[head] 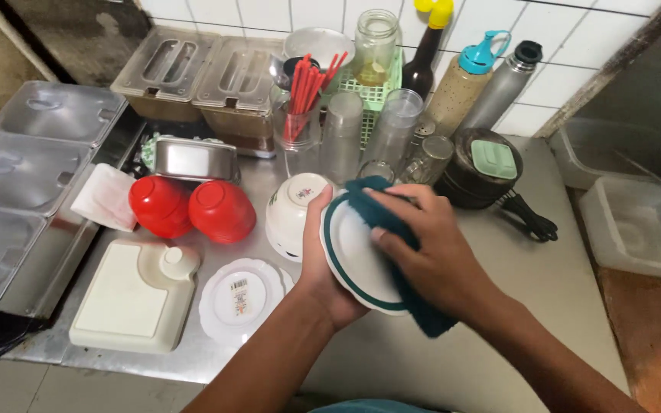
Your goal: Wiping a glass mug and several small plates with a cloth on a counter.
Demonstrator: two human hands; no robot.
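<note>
Plate (355, 260) tilted on edge between both hands.
Left hand (323, 268) fingers grip its rim; right hand (430, 245) fingers press teal cloth (415, 306) onto its face.

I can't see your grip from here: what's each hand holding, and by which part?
The left hand grips the white, green-rimmed plate by its lower left edge, tilted up. The right hand presses a dark teal cloth against the plate's face.

The cloth (392, 229) and right hand (430, 252) hide much of the plate (353, 264).
</note>
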